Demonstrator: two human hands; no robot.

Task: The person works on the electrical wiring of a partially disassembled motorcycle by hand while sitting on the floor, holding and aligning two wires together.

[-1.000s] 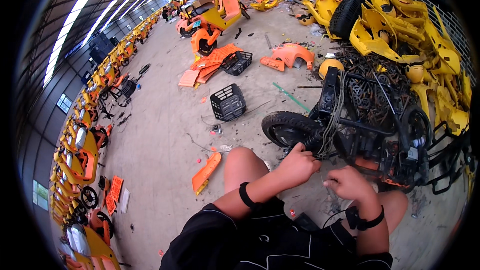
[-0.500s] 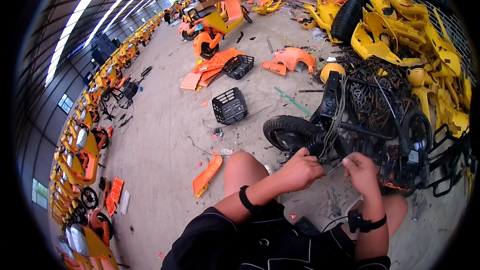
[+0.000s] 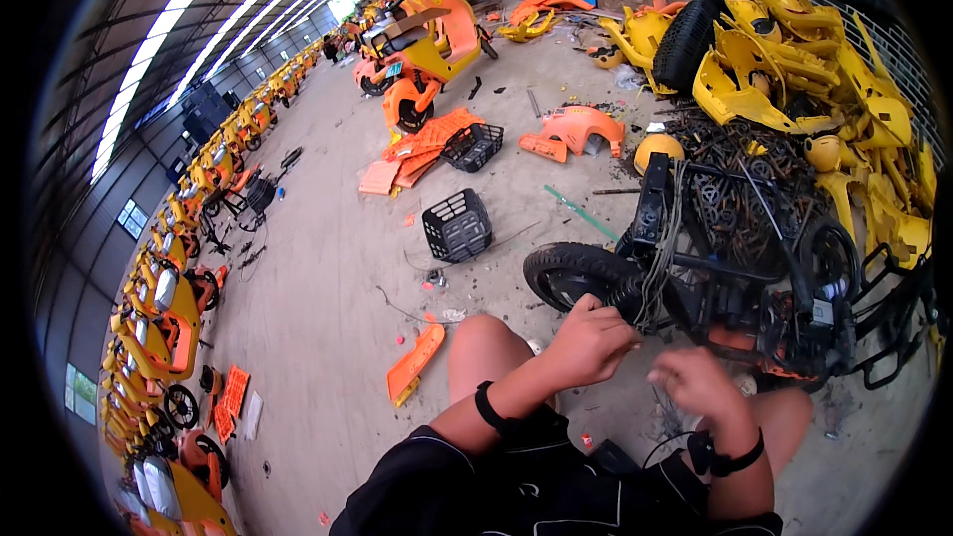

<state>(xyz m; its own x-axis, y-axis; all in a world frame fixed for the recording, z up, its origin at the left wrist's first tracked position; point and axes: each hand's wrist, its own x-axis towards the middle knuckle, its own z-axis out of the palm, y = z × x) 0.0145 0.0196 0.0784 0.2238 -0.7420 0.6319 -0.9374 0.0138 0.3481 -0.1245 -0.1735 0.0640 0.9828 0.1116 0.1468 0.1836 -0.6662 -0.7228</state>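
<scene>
stripped frame (image 3: pixel 650 213) is black | cable bundle (image 3: pixel 668 253) is grey-green | basket (image 3: pixel 459 228) is black lattice | panel heap (image 3: pixel 740 89) is yellow | fender (image 3: pixel 576 123) is orange | thin strip (image 3: pixel 582 213) is green | shirt (image 3: pixel 566 511) is black with white piping

The curled left hand (image 3: pixel 593 340) is near grey cables (image 3: pixel 667 248) and a black wheel (image 3: pixel 549 273), the right hand (image 3: pixel 703 385) apart from it, yellow panels (image 3: pixel 733 89) piled far right.

Scooter row (image 3: pixel 159 335) is far L, frame (image 3: pixel 735 310) R, crate (image 3: pixel 458 226) btwn on flr (image 3: pixel 318 268), parts pile (image 3: pixel 784 38) behind frame.
</scene>
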